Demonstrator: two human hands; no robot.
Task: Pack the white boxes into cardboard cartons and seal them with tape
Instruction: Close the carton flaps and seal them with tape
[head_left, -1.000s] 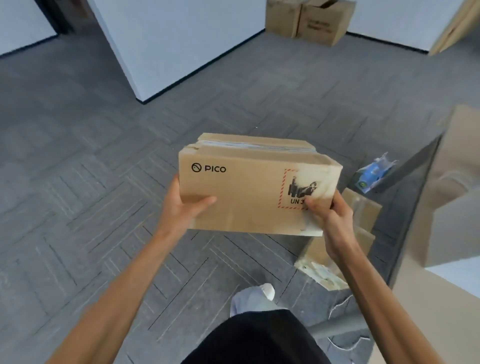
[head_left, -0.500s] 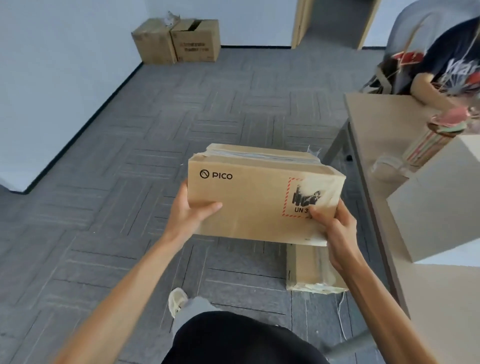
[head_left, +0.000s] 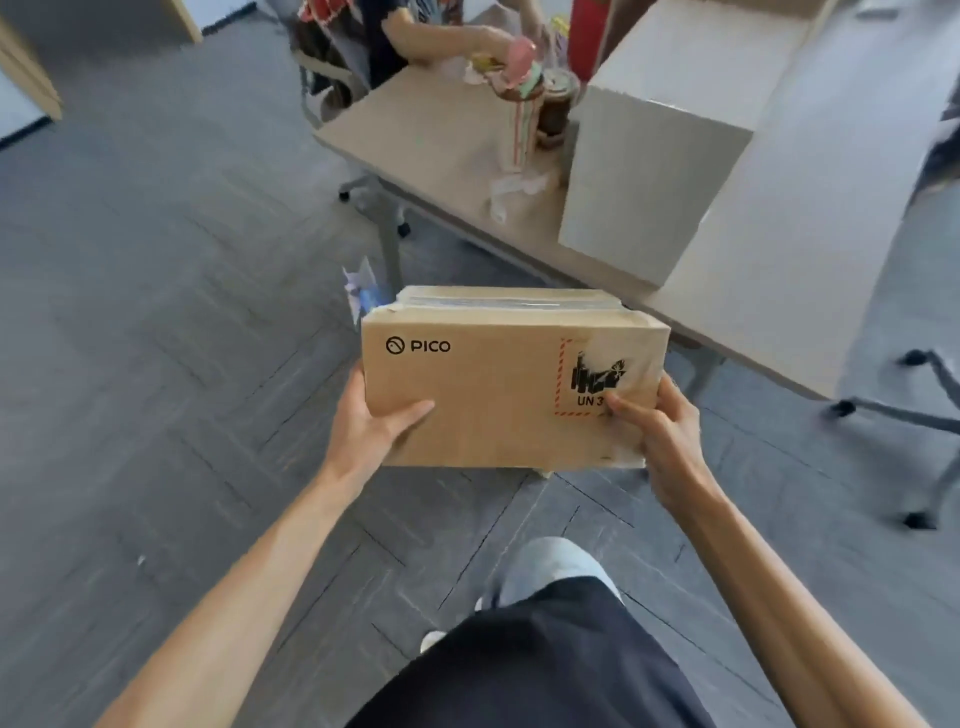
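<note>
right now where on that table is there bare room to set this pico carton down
Bare: the table corner left of the cups, and the long strip right of the white box. Crowded: cups and crumpled paper beside the box's left side.

An office: grey carpet tiles (head_left: 156, 364); long desk (head_left: 415, 140); wheeled chair (head_left: 358, 186).

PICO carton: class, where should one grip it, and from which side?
Grip the carton at its lower end corners, one from each side, as the left hand and right hand do. It is wide and level, so paired end grips likely balance it.
</note>
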